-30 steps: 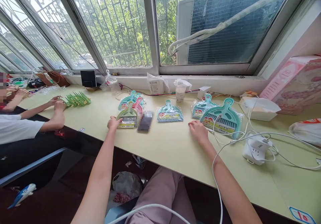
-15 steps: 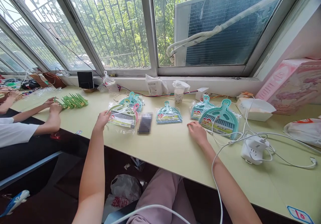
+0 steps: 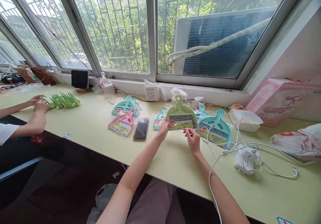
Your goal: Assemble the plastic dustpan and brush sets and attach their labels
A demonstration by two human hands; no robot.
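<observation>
Across the table, left hand has moved green dustpan rightward, apparently lifted.

I see the olive-green dustpan set handle-up over the tabletop. I can make out its dark bristles and a yellow-green label along the lower edge.

Your green dustpan looks like smooth plastic in shiny clear wrap. Your table looks smooth; the window frame looks like dull metal.
</observation>
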